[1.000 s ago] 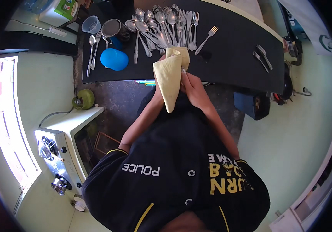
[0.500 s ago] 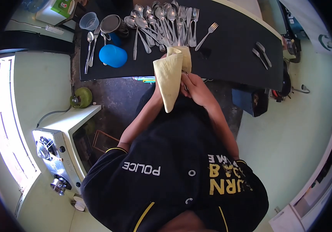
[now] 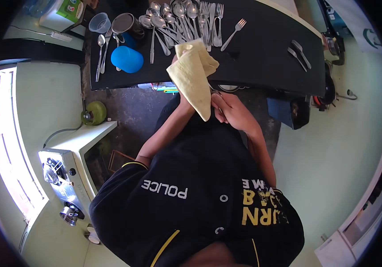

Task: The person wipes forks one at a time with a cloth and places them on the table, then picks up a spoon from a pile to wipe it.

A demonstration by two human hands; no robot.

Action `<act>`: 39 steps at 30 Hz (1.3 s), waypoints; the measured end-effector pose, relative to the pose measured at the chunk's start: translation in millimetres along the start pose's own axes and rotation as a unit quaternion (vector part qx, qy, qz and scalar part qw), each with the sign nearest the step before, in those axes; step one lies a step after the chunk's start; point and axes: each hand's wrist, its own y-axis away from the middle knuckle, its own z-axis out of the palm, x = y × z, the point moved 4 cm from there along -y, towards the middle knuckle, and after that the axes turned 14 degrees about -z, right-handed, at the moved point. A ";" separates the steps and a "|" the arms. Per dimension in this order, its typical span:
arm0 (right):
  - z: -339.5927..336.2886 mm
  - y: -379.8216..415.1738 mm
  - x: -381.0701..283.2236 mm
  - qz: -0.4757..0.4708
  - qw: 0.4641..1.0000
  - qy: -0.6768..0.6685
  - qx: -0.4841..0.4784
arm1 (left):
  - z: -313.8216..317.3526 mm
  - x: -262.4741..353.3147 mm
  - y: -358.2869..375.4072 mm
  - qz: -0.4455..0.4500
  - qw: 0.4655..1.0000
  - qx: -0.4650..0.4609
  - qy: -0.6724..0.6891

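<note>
A pale yellow cloth (image 3: 190,80) hangs in folds in front of my left hand (image 3: 185,101), which grips it from behind with most of its fingers hidden. A corner of the cloth dangles toward my body. My right hand (image 3: 232,111) is closed around the end of a metal piece of cutlery (image 3: 215,90). The other end of that piece is covered by the cloth, so its kind does not show. Beyond my hands, a heap of spoons (image 3: 180,13) and a row of forks (image 3: 219,22) lie on the black table (image 3: 262,58).
One fork (image 3: 234,34) lies apart, and two more forks (image 3: 301,54) sit at the right. At the left are a blue cup (image 3: 127,59), a dark mug (image 3: 126,26), a clear plastic tub (image 3: 100,23) and a spoon (image 3: 99,58). A stove (image 3: 68,178) stands at lower left.
The cloth has turned and its hanging corner has swung right. My right hand has moved slightly right and down, showing more of the cutlery between hand and cloth.
</note>
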 end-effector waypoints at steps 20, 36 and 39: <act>59.9 100.6 43.7 -0.217 0.896 0.207 0.326 | 26.0 -51.0 145.3 -0.356 0.839 -0.375 0.170; 170.7 217.2 104.6 -0.261 0.815 -0.377 0.354 | -48.8 -33.1 270.5 -0.356 0.733 -0.557 -0.163; 174.7 221.4 110.2 -0.249 0.821 -0.375 0.351 | -34.3 -2.9 284.0 -0.377 0.725 -0.559 -0.141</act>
